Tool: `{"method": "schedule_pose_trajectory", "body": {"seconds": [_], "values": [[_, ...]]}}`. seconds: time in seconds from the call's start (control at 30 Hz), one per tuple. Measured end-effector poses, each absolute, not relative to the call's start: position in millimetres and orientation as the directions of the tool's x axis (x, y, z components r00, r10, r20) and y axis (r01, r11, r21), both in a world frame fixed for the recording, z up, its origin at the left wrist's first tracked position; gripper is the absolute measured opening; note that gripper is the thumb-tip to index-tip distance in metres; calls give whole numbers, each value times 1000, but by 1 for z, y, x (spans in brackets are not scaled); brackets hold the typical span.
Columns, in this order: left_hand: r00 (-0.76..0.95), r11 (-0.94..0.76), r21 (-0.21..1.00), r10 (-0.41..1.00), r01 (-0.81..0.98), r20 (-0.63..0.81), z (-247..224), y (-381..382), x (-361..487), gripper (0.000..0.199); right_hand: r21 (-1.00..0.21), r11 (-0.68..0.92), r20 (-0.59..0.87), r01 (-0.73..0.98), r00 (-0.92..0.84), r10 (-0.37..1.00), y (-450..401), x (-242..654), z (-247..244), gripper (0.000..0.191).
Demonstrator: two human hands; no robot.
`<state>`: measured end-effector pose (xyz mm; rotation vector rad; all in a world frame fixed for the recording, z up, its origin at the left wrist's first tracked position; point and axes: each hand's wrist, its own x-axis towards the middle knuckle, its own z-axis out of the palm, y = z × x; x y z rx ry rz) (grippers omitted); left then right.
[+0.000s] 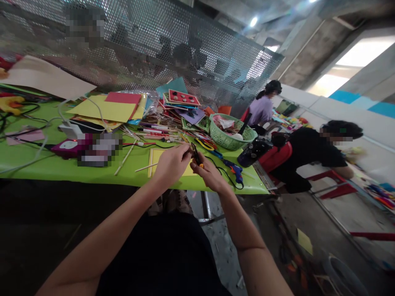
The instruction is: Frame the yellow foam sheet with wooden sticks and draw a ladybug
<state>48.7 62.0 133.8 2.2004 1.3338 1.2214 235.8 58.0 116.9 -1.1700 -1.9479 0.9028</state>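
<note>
My right hand point(207, 170) is wrapped round a pair of dark pliers point(195, 154) with orange on the handle, jaws pointing up. Close against the jaws, my left hand point(174, 162) is closed in a pinch; what sits between its fingertips is too small to make out. Both hands are over the table's front edge, above a yellow card point(156, 156) with a pale border. A thin wooden stick point(145, 167) shows left of my left hand; whether it lies on the card or is held cannot be told.
On the green table point(92, 172) are a blue glue gun point(236, 170), scissors point(205, 144), a green basket point(228, 137), a camera point(254, 150), stacked coloured paper point(101, 107) and a purple power socket point(66, 147) with cables. A perforated metal screen point(138, 49) stands behind. Two people sit at right.
</note>
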Motion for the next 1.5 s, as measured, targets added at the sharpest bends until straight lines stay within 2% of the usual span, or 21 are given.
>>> {"method": "schedule_pose_trajectory", "body": {"seconds": [0.2, 0.63, 0.83, 1.03, 1.2, 1.43, 1.5], "values": [[208, -499, 617, 851, 609, 483, 133, 63, 49, 19, -839, 342, 174, 424, -387, 906, 57, 238, 117, 38], [208, -444, 532, 871, 721, 446, 131, 59, 50, 21, -885, 291, 119, 364, -428, 896, 56, 236, 114, 33], [194, -416, 514, 882, 750, 430, 132, 57, 52, 21, -881, 271, 121, 386, -371, 921, 57, 230, 113, 31], [205, -402, 466, 885, 788, 418, 131, 58, 54, 20, -833, 303, 196, 463, -265, 944, 64, 223, 101, 21], [208, -405, 460, 883, 790, 420, 127, 60, 52, 19, -805, 343, 265, 485, -224, 938, 72, 221, 90, 20], [200, -401, 392, 864, 828, 462, 109, 55, 35, 22, -847, 280, 212, 451, -196, 957, 80, 226, 82, 20], [202, -411, 406, 861, 816, 466, 105, 54, 32, 24, -870, 274, 197, 410, -221, 955, 78, 228, 83, 21]]}}
